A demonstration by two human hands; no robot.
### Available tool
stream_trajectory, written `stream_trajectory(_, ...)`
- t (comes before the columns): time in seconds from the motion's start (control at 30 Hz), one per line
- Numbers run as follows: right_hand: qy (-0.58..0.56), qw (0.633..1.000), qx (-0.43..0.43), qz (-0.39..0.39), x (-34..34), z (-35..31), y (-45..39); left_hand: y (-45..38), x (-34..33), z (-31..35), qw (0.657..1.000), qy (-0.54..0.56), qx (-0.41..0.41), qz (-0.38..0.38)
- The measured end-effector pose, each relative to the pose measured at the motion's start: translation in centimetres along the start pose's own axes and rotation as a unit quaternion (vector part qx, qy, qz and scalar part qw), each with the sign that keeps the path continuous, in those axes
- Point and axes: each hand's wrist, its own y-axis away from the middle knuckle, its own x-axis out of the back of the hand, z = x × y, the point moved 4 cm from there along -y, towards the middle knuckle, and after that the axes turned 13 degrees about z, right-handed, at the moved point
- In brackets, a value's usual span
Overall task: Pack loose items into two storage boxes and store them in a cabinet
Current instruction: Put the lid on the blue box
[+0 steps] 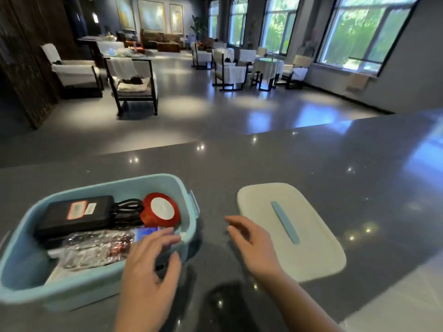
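One storage box (31, 279) in view, light blue, open, sitting on the grey counter (263, 159) at my left. Second box not in frame.

One lid (291, 230), off-white with a blue strip handle, flat on the counter just right of the box, not touching it.

Inside the box, by count:
- 1 black case (74, 213) with a red-edged label, far-left side
- 1 bundle of black cable (128, 208), between the case and the tape
- 1 red tape roll (160, 209), leaning against the far-right wall
- clear plastic packets (96, 248) along the near side, overlapping, count unclear
- 1 small blue item (146, 233) beside the packets, partly under my fingers, too blurred to name

My left hand (148, 267) is over the box's near-right corner, fingers loosely spread, thumb outside the rim. Motion blur, so I can't tell if it touches anything; nothing is visibly in its grasp.

My right hand (251, 243) hovers over bare counter between box and lid, fingers relaxed and half-curled, empty.

My left hand blocks the view of that box corner. Beyond the counter: a dining room with several cloth-covered chairs and tables, well apart from the work area.
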Motion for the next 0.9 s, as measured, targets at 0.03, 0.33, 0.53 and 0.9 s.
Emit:
stream_trajectory(0.03,0.032,0.999,-0.011,0.01,1.6,1.5,-0.4,0.7,-1.9,0.7,1.0,0.003,-0.005,-0.019)
stream_trajectory(0.33,0.279,0.96,-0.024,-0.008,9.6,12.8,-6.2,5.6,-21.3,2.5,0.967,-0.084,-0.003,-0.239)
stream_trajectory(0.53,0.301,0.953,0.019,0.001,8.8,13.0,-10.1,7.3,-24.8,1.4,0.954,-0.144,-0.036,-0.259)
stream_trajectory(0.9,0.251,0.961,-0.111,-0.029,9.3,13.4,-11.2,8.1,-23.9,2.4,0.962,-0.124,-0.019,-0.244)
